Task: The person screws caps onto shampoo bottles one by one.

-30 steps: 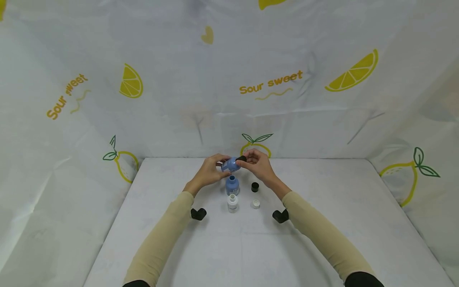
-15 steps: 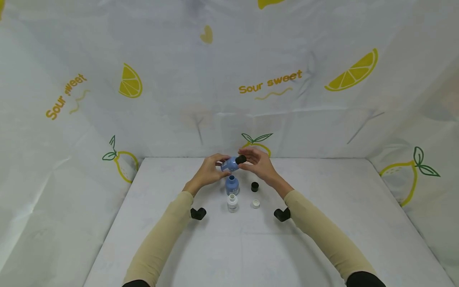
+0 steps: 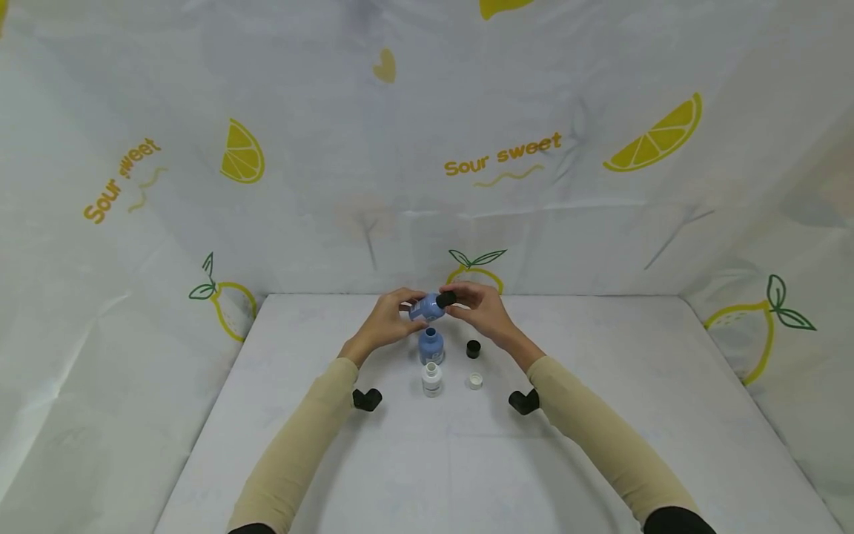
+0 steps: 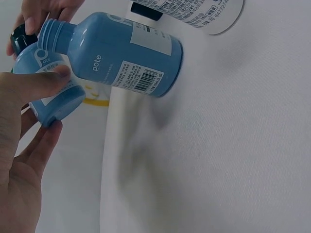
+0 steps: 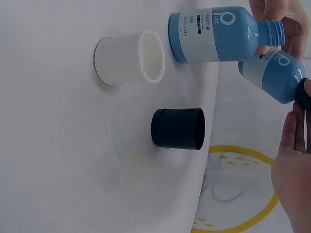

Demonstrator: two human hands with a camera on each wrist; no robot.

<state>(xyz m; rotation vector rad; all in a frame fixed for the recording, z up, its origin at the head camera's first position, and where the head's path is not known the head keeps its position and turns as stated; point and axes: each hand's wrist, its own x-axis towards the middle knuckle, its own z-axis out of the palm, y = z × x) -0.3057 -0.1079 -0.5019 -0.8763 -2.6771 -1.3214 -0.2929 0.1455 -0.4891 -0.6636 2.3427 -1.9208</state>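
Note:
My left hand (image 3: 385,319) grips a small blue bottle (image 3: 424,307) round its body, thumb on one side and fingers on the other. The bottle is tilted above the table, its neck end toward my right hand (image 3: 490,311). A black cap (image 3: 445,298) sits on that end, and my right thumb and fingers pinch it; in the right wrist view it is partly cut off by the frame edge. Just below the held bottle, a second blue bottle (image 4: 121,53) stands upright and uncapped, its threaded neck bare.
Nearer me stands an uncapped white bottle (image 3: 431,380). To the right on the white table (image 3: 447,475) are a loose black cap (image 5: 178,128) and a white cap (image 5: 127,57), open side up. A lemon-print sheet (image 3: 320,222) rises behind the table's back edge.
My right fingers loosened and spread from the black cap half a second ago, and now close in on it again. The held bottle stays nearly in place.

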